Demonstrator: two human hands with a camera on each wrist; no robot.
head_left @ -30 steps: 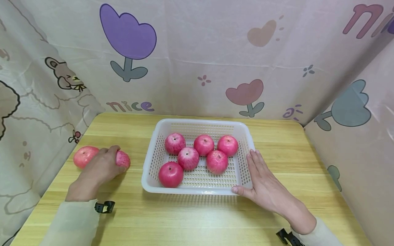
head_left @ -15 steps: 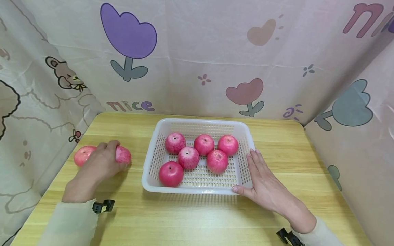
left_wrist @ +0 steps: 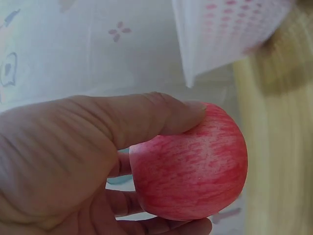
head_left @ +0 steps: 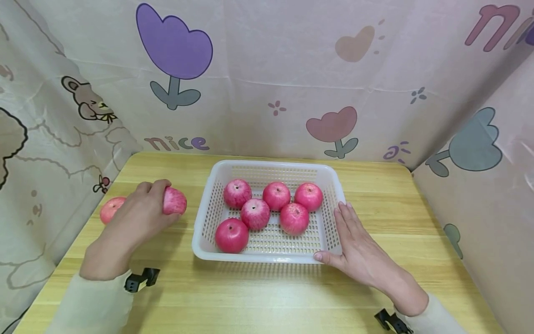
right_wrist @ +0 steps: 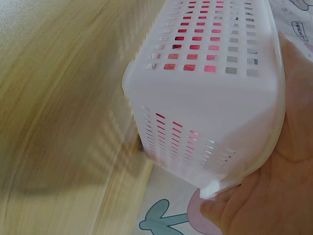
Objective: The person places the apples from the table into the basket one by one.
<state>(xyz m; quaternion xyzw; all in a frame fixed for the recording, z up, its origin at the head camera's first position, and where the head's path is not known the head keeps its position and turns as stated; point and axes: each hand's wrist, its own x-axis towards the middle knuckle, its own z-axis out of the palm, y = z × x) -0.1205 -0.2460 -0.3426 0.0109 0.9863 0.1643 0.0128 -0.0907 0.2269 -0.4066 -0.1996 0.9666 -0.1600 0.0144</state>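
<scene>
My left hand (head_left: 139, 211) grips a red streaked apple (head_left: 174, 201), holding it just above the table left of the basket. In the left wrist view the thumb lies along the near side of this apple (left_wrist: 193, 166), and the other fingers curl behind it. A second apple (head_left: 111, 209), paler red, sits on the table and is partly covered by the left hand. A white plastic basket (head_left: 258, 256) holds several red apples. My right hand (head_left: 360, 253) rests against the basket's right end with straight fingers, its thumb touching the front right corner.
Light wood table (head_left: 267, 297) lies under everything, with bare wood in front of the basket and on both sides. A printed curtain (head_left: 258, 55) hangs behind the table and along its sides. Each wrist carries a black camera mount (head_left: 142, 279).
The left hand has lifted the gripped apple off the table and moved slightly right, away from the second apple. The right hand and basket stay in place.
</scene>
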